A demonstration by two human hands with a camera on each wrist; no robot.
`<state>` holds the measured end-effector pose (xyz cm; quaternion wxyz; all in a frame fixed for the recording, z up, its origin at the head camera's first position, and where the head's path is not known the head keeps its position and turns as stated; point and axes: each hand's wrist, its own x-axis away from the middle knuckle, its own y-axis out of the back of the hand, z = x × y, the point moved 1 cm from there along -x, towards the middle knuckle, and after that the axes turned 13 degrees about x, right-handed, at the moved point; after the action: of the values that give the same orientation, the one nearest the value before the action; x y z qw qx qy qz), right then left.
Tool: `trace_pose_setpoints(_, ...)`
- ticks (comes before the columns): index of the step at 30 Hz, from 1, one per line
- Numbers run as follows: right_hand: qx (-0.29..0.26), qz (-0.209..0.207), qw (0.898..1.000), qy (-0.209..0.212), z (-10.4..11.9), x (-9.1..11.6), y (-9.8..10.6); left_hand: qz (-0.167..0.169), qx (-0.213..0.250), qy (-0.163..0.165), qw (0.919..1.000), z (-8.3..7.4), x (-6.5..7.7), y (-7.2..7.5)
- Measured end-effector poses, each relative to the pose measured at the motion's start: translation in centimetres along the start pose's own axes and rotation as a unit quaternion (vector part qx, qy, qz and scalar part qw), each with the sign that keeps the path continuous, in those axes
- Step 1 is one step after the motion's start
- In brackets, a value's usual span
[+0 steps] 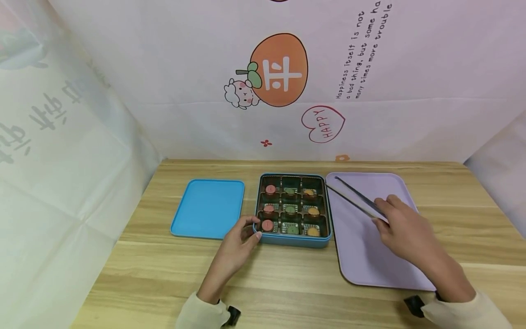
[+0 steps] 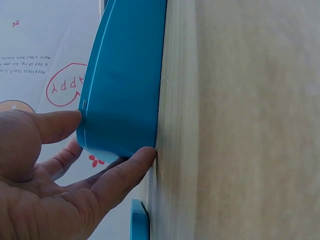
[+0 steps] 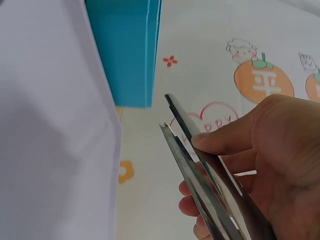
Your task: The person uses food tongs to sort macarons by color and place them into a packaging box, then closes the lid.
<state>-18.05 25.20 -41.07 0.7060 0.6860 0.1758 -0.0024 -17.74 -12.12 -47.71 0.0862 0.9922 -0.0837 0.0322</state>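
Observation:
In the head view, a blue square box [image 1: 293, 240] holds a dark divided insert with small round pieces: pink [image 1: 269, 209] in the left column, green [image 1: 290, 209] in the middle, yellow [image 1: 313, 211] on the right. My left hand [image 1: 236, 246] grips the box's near left corner. The left wrist view shows the thumb at the box's [image 2: 125, 75] rim and fingers around its side. My right hand [image 1: 411, 233] holds metal tongs [image 1: 361, 197] over the purple tray [image 1: 365, 260]. Parted and apparently empty, the tips of the tongs [image 3: 200, 190] show in the right wrist view.
A blue lid [image 1: 211, 205] lies flat on the wooden table [image 1: 283, 283], left of the box. The purple tray lies close along the box's right side. Behind the table rises a printed white cloth [image 1: 197, 109], with more cloth at the left.

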Motion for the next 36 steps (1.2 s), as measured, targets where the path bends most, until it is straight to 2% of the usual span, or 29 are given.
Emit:
trace_pose_setpoints(6,-0.001,-0.019,0.999,-0.039,-2.3,1.5,-0.2,0.001,0.002,-0.002,1.0000,0.0,0.0,0.0)
trace_pose_setpoints(16,0.000,0.017,0.993,-0.115,-6.8,4.4,-0.3,0.001,-0.004,-0.002,1.0000,0.0,0.1,-0.1)
trace_pose_setpoints(22,0.012,0.049,0.986,-0.158,-9.7,5.9,-0.4,0.001,-0.003,0.003,1.0000,0.0,0.1,0.0)
trace_pose_setpoints(26,0.020,0.058,0.981,-0.183,-11.4,6.8,-1.1,0.000,-0.001,0.007,1.0000,0.0,0.1,0.0)
trace_pose_setpoints(31,0.026,0.051,0.978,-0.203,-12.7,7.3,-2.1,0.000,0.000,0.005,1.0000,0.0,0.2,0.0)
trace_pose_setpoints(36,0.023,0.070,0.972,-0.222,-13.3,7.5,-2.7,0.001,-0.001,0.003,1.0000,-0.1,0.1,0.0)
